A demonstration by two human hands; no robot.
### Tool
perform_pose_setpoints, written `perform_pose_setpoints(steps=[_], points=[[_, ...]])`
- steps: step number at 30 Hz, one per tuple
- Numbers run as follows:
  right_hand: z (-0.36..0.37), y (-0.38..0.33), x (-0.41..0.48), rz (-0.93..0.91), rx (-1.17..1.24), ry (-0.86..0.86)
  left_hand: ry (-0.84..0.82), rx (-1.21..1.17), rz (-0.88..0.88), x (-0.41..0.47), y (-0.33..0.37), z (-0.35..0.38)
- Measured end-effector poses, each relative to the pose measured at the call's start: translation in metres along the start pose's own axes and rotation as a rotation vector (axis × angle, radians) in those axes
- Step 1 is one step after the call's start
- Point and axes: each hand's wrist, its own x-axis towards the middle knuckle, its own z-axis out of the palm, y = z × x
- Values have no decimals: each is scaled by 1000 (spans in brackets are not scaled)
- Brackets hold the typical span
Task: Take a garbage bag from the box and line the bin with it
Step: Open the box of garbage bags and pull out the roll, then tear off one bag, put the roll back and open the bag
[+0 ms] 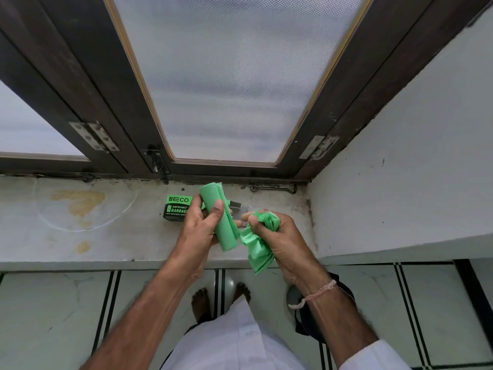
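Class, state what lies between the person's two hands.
Head view: the green roll, held by the left hand, and a bag bunched in the right hand.

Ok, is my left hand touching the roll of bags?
Touching. The head view shows the left hand gripping the roll, with the thumb pressed across its front.

Our left hand hides the right end of the box, cutting its lettering short. Our right forearm covers most of the dark bin.
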Motion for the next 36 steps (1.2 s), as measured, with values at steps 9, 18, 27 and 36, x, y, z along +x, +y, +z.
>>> perform_pose_setpoints(steps=[9,18,27,36], points=[[-7,1,-6,25,-194,-17,94,-32,37,5,2,-8],[-22,-4,-18,10,-119,23,155,-30,0,5,7,-28],[6,-4,-18,-22,-444,-55,29,-186,-105,-3,14,0],[18,12,-19,-219,-162,230,71,-87,-104,-5,10,6]])
